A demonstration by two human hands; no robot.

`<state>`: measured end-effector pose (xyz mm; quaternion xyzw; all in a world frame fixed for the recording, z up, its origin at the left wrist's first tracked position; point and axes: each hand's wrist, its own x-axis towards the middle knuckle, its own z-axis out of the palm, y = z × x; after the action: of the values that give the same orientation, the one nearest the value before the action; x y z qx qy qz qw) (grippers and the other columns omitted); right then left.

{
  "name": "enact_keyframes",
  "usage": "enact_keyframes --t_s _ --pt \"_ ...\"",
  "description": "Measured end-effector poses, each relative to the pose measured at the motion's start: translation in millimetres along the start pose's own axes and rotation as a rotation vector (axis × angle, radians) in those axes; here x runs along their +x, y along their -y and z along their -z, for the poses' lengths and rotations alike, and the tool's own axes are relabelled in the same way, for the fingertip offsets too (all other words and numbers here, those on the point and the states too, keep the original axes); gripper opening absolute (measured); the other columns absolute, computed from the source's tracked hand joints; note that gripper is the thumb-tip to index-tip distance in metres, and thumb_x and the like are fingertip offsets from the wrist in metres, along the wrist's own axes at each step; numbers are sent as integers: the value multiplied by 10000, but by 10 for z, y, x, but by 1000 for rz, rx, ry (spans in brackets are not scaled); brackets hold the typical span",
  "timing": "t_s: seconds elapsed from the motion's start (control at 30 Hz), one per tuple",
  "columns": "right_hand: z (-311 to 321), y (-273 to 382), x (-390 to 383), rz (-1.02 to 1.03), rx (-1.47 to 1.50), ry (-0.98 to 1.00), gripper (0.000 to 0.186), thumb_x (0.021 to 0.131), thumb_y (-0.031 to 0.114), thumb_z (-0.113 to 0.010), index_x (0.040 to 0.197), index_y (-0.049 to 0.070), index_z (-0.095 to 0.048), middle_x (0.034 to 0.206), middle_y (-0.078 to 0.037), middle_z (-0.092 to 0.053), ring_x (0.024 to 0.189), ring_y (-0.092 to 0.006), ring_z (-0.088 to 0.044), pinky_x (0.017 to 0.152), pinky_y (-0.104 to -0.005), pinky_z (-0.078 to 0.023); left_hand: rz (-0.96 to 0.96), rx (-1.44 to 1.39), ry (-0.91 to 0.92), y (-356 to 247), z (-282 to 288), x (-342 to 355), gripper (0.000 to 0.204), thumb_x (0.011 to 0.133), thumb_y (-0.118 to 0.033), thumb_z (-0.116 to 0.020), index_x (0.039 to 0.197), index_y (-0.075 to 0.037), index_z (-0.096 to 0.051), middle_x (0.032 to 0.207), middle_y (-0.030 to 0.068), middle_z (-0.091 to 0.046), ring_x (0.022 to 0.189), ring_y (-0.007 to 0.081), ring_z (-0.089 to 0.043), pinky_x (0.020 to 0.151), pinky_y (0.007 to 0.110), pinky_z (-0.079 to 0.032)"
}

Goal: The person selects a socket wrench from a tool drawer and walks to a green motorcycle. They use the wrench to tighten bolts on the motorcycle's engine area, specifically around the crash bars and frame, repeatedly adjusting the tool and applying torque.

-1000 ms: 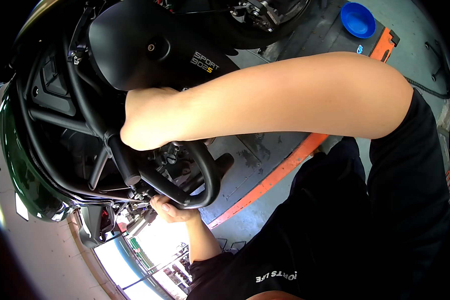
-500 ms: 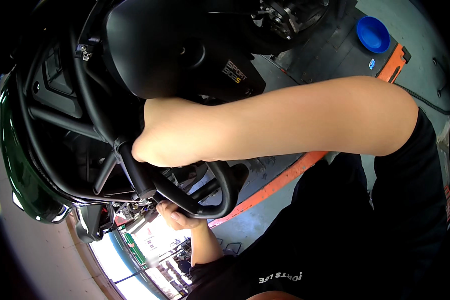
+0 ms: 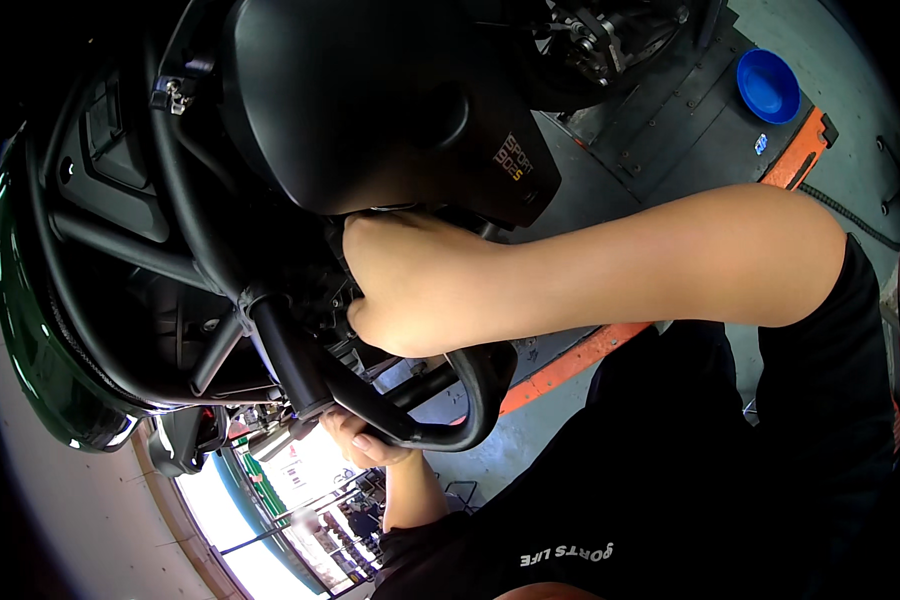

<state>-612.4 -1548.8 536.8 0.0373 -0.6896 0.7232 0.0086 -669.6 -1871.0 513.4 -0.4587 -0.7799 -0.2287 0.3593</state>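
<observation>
A motorcycle with black tubular bars [image 3: 290, 360] and a large black cover [image 3: 370, 100] fills the left and top of the view. My right hand [image 3: 405, 285] is bent into a fist just under the cover, its knuckles beside dark engine parts [image 3: 342, 300]. Its fingertips, and whatever they hold, are hidden. Below it, my left hand [image 3: 365, 440] has its fingers curled against the lower bent tube, closed around it as far as I can see.
A black lift platform [image 3: 670, 130] with an orange edge [image 3: 570, 372] lies under the motorcycle. On its far right corner sits a blue bowl [image 3: 768, 86]. A green painted panel [image 3: 30, 330] curves along the left side. A dark hose [image 3: 850, 215] runs across the floor at right.
My right hand has drawn to the right, away from the tubes, uncovering engine parts beside its knuckles. My left hand stays by the bent tube. The whole view has shifted slightly.
</observation>
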Motion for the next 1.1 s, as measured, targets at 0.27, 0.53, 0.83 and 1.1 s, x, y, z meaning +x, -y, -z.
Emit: enact_keyframes --t_s 0.27,0.53,0.83,1.1 --pt "-26 177 -27 46 115 -82 295 865 87 -663 680 -141 -637 592 -253 -638 578 -311 -710 592 -437 -571 -81 -30 -20 74 -2 4 488 1047 -363 -371 748 -31 -567 701 127 -581 686 277 -565 727 413 -469" --pt "214 529 -140 -197 190 2 424 939 272 -690 982 -149 -662 654 -136 -650 488 -215 -596 459 -379 -482 -31 -7 -75 38 6 -26 481 1017 -337 -411 704 -24 -599 667 136 -619 684 306 -565 790 464 -473" --pt "23 203 -23 -42 40 27 428 930 145 -682 1158 -194 -557 740 -232 -686 669 -294 -729 585 -397 -571 -47 10 -65 27 -12 -8 491 1021 -341 -399 693 -17 -570 646 132 -573 672 301 -547 757 453 -468" --pt "-110 -35 106 14 -272 -31 519 966 121 -674 1276 -232 -454 757 -225 -714 690 -331 -750 652 -390 -612 -19 -10 -70 43 -15 -26 479 1019 -347 -406 695 -33 -568 648 127 -588 673 305 -552 785 464 -477"
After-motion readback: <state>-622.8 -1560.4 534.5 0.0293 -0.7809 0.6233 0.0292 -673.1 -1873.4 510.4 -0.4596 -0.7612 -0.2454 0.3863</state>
